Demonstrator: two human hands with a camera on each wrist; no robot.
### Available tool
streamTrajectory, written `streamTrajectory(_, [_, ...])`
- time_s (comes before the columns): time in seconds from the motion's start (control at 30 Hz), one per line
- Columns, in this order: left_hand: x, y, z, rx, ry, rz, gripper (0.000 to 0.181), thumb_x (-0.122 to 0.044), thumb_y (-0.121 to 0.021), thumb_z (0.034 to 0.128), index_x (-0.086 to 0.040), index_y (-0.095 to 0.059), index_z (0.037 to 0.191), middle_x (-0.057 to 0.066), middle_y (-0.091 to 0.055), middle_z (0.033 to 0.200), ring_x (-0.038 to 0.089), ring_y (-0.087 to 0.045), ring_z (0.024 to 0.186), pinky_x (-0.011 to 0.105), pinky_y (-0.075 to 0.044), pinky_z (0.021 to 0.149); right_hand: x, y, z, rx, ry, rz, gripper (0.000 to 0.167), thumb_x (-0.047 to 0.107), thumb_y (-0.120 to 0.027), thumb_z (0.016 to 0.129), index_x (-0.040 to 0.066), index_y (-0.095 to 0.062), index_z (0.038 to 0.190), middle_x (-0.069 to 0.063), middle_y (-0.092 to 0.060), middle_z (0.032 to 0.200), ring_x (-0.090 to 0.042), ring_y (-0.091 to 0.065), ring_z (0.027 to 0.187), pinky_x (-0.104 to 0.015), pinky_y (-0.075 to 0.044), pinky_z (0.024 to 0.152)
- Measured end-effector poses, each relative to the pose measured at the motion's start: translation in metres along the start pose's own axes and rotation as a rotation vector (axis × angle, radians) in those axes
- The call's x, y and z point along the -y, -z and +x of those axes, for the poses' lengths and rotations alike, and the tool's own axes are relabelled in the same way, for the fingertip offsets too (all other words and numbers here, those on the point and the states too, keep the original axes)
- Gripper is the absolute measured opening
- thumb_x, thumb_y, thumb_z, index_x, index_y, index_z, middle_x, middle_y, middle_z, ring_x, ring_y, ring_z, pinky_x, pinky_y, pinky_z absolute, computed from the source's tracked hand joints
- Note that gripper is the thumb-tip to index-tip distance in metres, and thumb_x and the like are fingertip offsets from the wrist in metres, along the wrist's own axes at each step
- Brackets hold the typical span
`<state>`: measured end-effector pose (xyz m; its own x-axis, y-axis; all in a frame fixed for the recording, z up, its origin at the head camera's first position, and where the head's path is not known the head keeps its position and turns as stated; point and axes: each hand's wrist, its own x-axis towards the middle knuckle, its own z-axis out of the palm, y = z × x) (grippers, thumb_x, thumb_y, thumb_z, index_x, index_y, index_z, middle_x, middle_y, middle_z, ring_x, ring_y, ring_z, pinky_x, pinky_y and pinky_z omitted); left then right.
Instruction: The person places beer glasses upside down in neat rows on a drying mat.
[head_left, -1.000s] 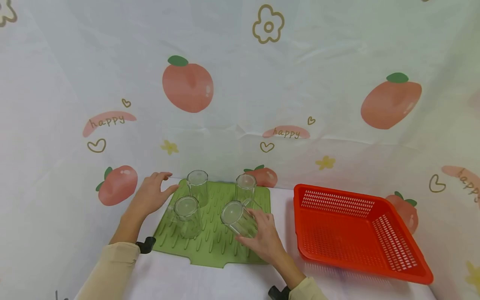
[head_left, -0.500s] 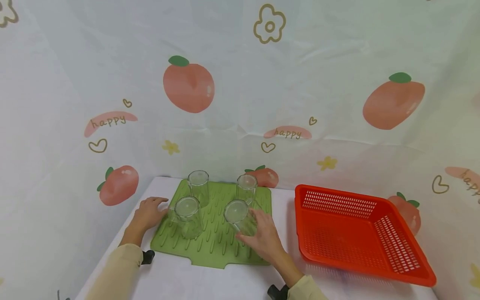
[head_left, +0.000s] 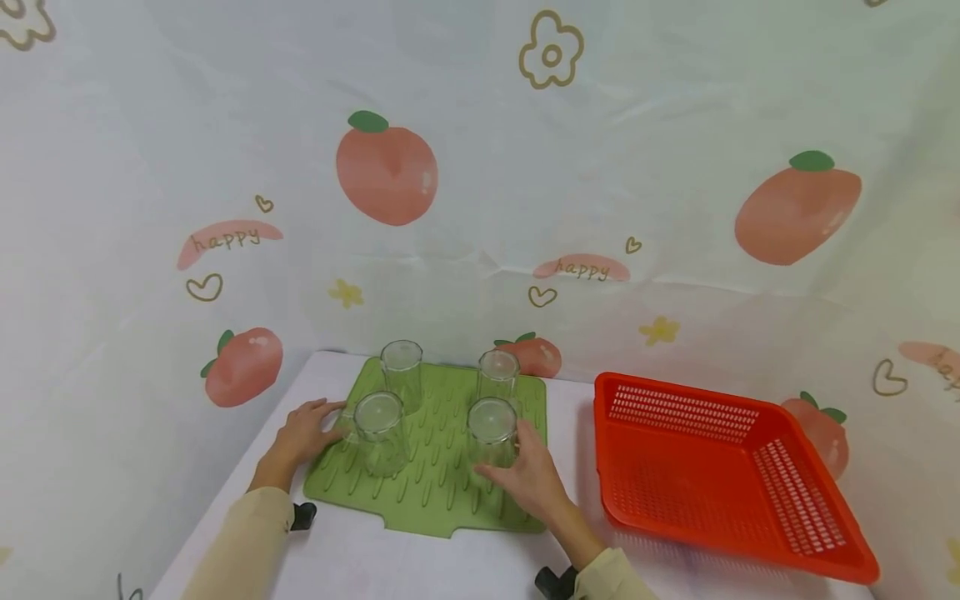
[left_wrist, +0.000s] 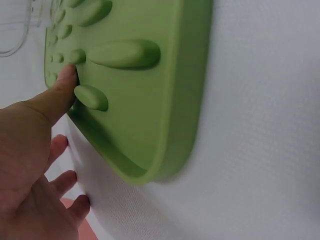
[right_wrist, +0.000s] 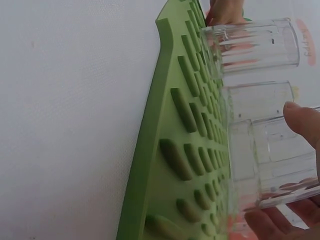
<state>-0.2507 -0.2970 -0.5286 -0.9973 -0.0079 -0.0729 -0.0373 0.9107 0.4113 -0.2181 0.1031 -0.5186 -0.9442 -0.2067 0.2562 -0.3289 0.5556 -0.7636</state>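
Note:
On the green drying mat stand several clear glass mugs. My right hand holds the front-right mug, thumb on the near side and fingers on the far side; in the right wrist view this mug is about upright, its lower end at the mat. At the mat's left edge is my left hand, beside the front-left mug. Seen from the left wrist, the thumb touches the mat's studded top while the other fingers lie outside its edge. Behind stand a left mug and a right mug.
To the right of the mat sits a red perforated plastic basket. A white cloth covers the table. Behind the mat rises a white curtain printed with peaches and the word "happy".
My right hand has turned the front-right mug from tilted to about upright and shifted it slightly right. My left hand has come down to the mat's left edge.

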Motion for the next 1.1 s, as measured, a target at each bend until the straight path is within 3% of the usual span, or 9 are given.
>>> streamTrajectory(0.17, [0.001,0.000,-0.001,0.004,0.007,0.000,0.057,-0.028,-0.070,0.0951,-0.010,-0.054,0.146,0.033,-0.039,0.155,0.064,-0.035,0.138,0.079,-0.038,0.101,-0.002,-0.004,0.002,0.027,-0.021,0.063,0.078,0.029,-0.093,0.074,0.015,-0.052,0.139,-0.003,-0.062,0.127,-0.020,-0.063,0.118,-0.043,-0.055,0.096])
streamTrajectory(0.93, [-0.002,-0.002,-0.002,0.000,0.029,-0.024,0.057,-0.028,-0.069,0.0959,-0.011,-0.053,0.148,0.031,-0.036,0.157,0.063,-0.032,0.140,0.079,-0.036,0.103,-0.016,-0.009,-0.002,0.085,-0.057,0.088,0.079,0.028,-0.091,0.076,0.018,-0.049,0.142,-0.001,-0.062,0.132,-0.020,-0.060,0.124,-0.047,-0.051,0.103])
streamTrajectory(1.1, [0.000,-0.003,-0.001,-0.002,0.031,-0.022,0.057,-0.027,-0.069,0.0961,-0.012,-0.053,0.148,0.032,-0.035,0.157,0.064,-0.032,0.140,0.079,-0.036,0.103,-0.018,-0.009,-0.001,0.110,-0.066,0.051,0.078,0.033,-0.090,0.077,0.011,-0.049,0.140,-0.005,-0.062,0.132,-0.024,-0.060,0.124,-0.049,-0.051,0.102])
